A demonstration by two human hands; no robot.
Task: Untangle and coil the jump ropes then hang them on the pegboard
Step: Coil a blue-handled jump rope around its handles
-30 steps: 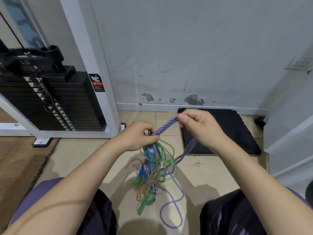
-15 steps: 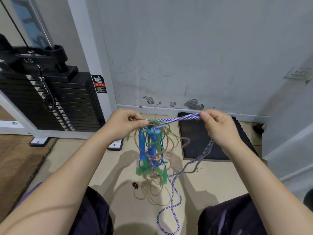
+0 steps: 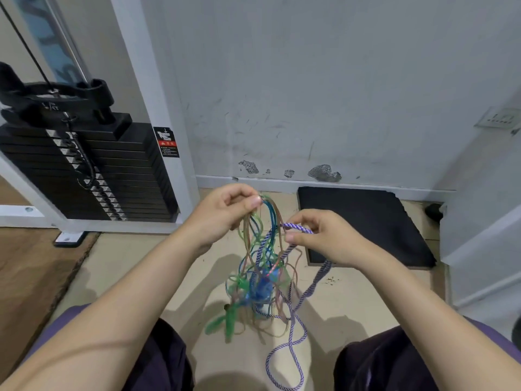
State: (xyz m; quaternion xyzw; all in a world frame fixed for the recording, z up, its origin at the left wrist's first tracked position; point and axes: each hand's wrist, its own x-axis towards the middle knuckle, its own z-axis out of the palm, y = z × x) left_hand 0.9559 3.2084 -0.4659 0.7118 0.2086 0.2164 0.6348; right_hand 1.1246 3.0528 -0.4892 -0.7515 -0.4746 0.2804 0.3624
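Observation:
A tangle of thin jump ropes in green, blue and brownish cord hangs from my left hand, which pinches the top of the loops. Blue handles and green handles dangle at the bottom, near the floor. My right hand pinches a purple-and-white braided rope just right of the tangle. This rope passes through the loops and trails down in curves onto the floor between my knees. No pegboard is in view.
A black weight stack in a white frame stands at the left. A black mat lies on the tiled floor by the scuffed wall. A wall socket is at the right. My knees frame the bottom of the view.
My right hand has come back in toward the tangle, so the purple rope no longer stretches between the hands. The bundle hangs lower, and its loops are stretched longer under my left hand.

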